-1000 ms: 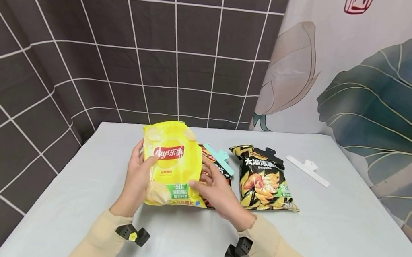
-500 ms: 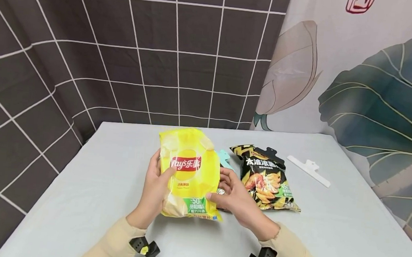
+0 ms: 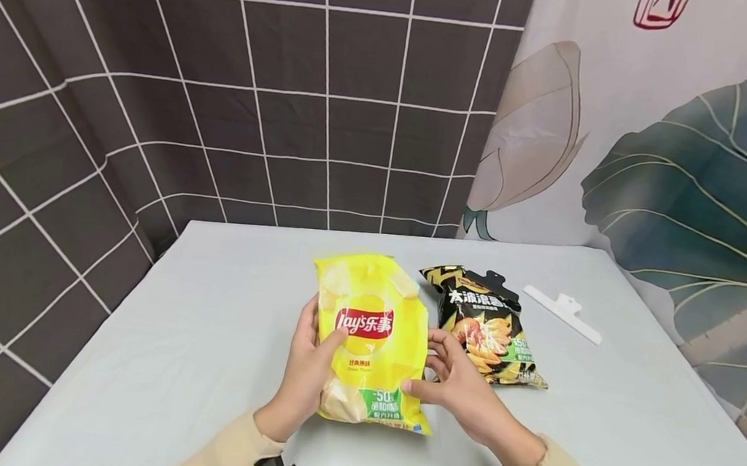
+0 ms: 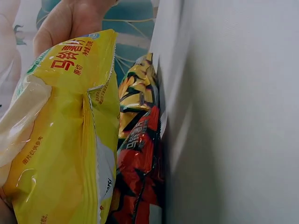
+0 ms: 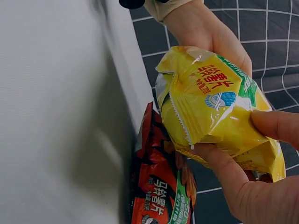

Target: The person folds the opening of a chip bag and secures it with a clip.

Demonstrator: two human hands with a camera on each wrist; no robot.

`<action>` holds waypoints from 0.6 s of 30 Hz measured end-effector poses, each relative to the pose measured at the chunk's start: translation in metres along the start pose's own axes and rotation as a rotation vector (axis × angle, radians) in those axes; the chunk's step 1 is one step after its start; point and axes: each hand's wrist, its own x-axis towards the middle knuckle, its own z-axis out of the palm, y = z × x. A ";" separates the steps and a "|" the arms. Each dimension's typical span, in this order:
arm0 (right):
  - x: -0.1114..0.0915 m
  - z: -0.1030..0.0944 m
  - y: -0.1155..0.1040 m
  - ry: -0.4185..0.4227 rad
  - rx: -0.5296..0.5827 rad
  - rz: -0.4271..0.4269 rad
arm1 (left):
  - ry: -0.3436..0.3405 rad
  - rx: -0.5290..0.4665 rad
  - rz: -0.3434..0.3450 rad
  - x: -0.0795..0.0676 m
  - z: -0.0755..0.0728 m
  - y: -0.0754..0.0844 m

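Note:
A yellow bag of potato chips [image 3: 367, 357] is held up over the table, its printed front toward the head camera. My left hand [image 3: 305, 377] grips its left side, thumb across the front. At the lower right edge my right hand [image 3: 466, 397] pinches it, thumb on the front and fingers around the edge; the right wrist view shows the thumb [image 5: 278, 125] and a finger on the foil. Beneath the yellow bag, a red bag of chips [image 4: 135, 175] lies on the table, visible in both wrist views but hidden from the head view.
A black bag of chips [image 3: 481, 329] lies to the right, a black bag clip [image 3: 493, 285] across its top. Farther right is a white bag clip [image 3: 561, 313] on the pale tabletop [image 3: 208, 322]. A dark checked curtain [image 3: 290, 124] hangs behind the table.
Both hands have carried the yellow bag right and toward the person. It now covers the red bag and its teal clip in the head view. The black bag and white clip stay put.

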 end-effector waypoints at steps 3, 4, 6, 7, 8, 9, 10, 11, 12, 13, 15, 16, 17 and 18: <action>-0.005 -0.003 0.003 0.008 -0.012 0.028 | -0.025 -0.005 0.013 -0.003 0.002 -0.005; -0.006 -0.004 0.003 0.014 -0.014 0.036 | -0.033 -0.008 0.015 -0.004 0.002 -0.006; -0.009 -0.005 0.005 0.024 -0.017 0.047 | -0.044 -0.013 0.019 -0.006 0.003 -0.009; -0.010 -0.005 0.005 0.032 -0.016 0.053 | -0.049 -0.016 0.020 -0.007 0.004 -0.010; -0.010 -0.005 0.006 0.041 -0.018 0.056 | -0.052 -0.019 0.020 -0.007 0.004 -0.010; -0.011 -0.006 0.006 0.048 -0.019 0.059 | -0.055 -0.023 0.019 -0.008 0.004 -0.011; -0.011 -0.006 0.007 0.049 -0.019 0.058 | -0.058 -0.031 0.016 -0.008 0.005 -0.011; -0.011 -0.006 0.007 0.050 -0.022 0.055 | -0.059 -0.036 0.013 -0.008 0.005 -0.011; -0.011 -0.006 0.008 0.053 -0.023 0.055 | -0.060 -0.042 0.009 -0.008 0.005 -0.012; -0.011 -0.007 0.009 0.051 -0.029 0.050 | -0.061 -0.046 0.005 -0.008 0.006 -0.012; -0.011 -0.008 0.011 0.041 -0.042 0.039 | -0.064 -0.050 -0.002 -0.008 0.006 -0.013; -0.012 -0.009 0.012 0.035 -0.047 0.033 | -0.064 -0.050 -0.005 -0.008 0.006 -0.014; -0.012 -0.010 0.014 0.031 -0.052 0.028 | -0.065 -0.046 -0.007 -0.008 0.006 -0.014; -0.013 -0.010 0.015 0.027 -0.057 0.023 | -0.067 -0.043 -0.007 -0.009 0.006 -0.015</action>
